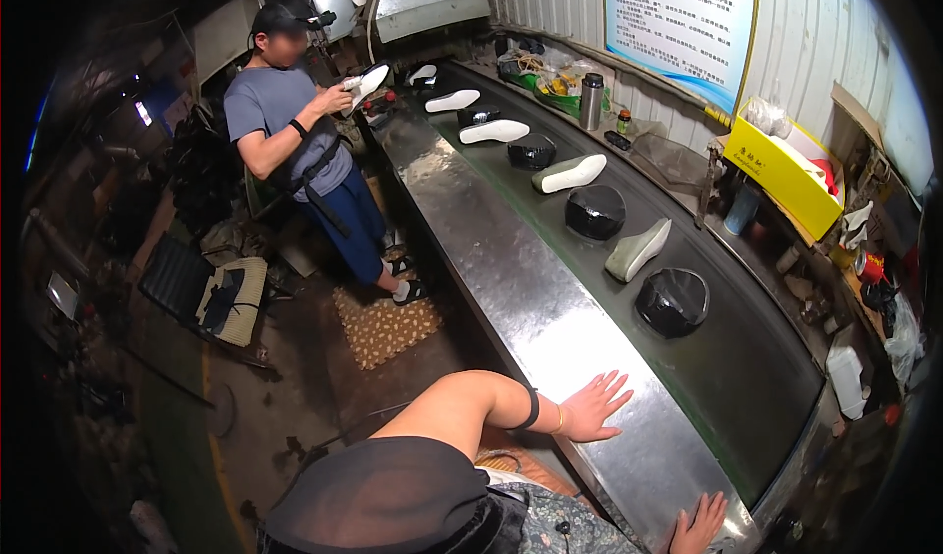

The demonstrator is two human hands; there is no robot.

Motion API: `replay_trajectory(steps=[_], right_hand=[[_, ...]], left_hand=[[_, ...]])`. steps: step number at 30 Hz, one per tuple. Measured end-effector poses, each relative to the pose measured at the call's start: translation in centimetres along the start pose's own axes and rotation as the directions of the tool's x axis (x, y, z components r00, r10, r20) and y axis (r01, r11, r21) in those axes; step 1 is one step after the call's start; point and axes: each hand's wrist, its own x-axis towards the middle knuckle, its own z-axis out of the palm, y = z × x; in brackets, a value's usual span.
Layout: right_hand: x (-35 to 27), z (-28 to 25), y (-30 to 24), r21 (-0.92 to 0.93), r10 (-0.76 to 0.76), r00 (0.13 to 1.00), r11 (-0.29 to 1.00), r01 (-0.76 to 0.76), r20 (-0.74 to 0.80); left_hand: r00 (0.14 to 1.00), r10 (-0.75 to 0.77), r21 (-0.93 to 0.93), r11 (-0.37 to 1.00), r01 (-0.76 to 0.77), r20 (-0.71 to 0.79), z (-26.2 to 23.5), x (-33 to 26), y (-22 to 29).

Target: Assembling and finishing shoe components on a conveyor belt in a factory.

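My left hand (595, 407) lies flat on the shiny metal ledge (535, 308) beside the belt, fingers spread and nothing in it. Farther along the ledge's near end rests my right hand (699, 525), its fingers apart and also holding nothing. On the dark green conveyor belt (727, 387) a row of pale shoe soles alternates with glossy black rounded pieces, whose kind I cannot make out. Nearest to my hands are a black piece (672, 302) and a tilted pale sole (638, 249). Behind them come another black piece (595, 211) and a sole (570, 174).
A co-worker (295, 122) stands at the belt's far left, holding a white sole (367, 89). Along the wall side are a steel flask (591, 101), a yellow box (786, 171) and a white jug (846, 382). A chair (211, 294) and a spotted mat (388, 328) are at left.
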Motion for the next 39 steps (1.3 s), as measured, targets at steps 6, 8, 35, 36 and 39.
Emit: replay_trajectory(steps=[6, 8, 35, 36, 39], right_hand=[[0.3, -1.2, -0.6, -0.008, 0.015, 0.999, 1.000, -0.014, 0.043], [0.3, -1.1, -0.5, 0.000, 0.012, 1.000, 1.000, -0.012, 0.025], [-1.7, 0.2, 0.5, 0.099, 0.085, 0.996, 0.991, -0.087, 0.021], [-1.5, 1.0, 1.0, 0.108, 0.060, 0.998, 0.992, -0.058, -0.011], [0.4, -0.3, 0.0, 0.157, 0.030, 1.000, 0.987, -0.029, -0.005]], left_hand=[[1.000, 0.000, 0.009, 1.000, 0.000, 0.016, -0.4, 0.1, 0.3], [1.000, 0.004, 0.006, 1.000, -0.004, 0.017, -0.3, 0.1, 0.3], [0.995, 0.043, 0.112, 0.992, -0.053, 0.089, -0.5, 0.6, 1.3], [0.981, 0.001, 0.036, 0.999, -0.009, 0.194, -1.9, 1.5, 1.2], [0.994, -0.035, -0.046, 0.998, 0.040, 0.100, -2.3, 1.0, 0.5]])
